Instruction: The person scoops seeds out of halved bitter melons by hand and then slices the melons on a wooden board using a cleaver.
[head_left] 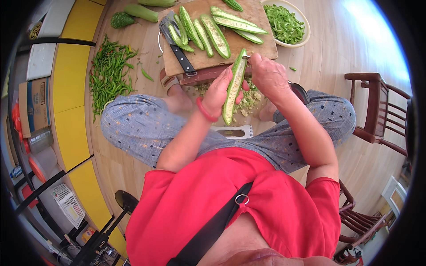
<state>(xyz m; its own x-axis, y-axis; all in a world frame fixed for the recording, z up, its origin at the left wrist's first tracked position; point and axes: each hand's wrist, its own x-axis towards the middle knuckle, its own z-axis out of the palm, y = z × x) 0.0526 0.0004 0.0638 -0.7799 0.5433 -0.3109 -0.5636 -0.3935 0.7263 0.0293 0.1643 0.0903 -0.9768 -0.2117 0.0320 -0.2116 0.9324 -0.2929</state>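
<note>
My left hand (217, 91) gripped the gourd half (234, 91), my right hand (269, 75) a metal tool (246, 56); any slickness risked a slip nearward into my thumb (226, 76).

Brown wooden chairs (376, 105) at right; cardboard box (36, 105), white basket (69, 205) left, near yellow panels (69, 95).

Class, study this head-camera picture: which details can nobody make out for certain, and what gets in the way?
All in the head view:
Tool: its handle is hidden inside the right hand; only a metal bit shows.
Left hand: parts of its fingers are behind the gourd half.
White object: full shape hidden by the trousers.
Topmost gourd: cut off by the picture's upper edge.
</note>
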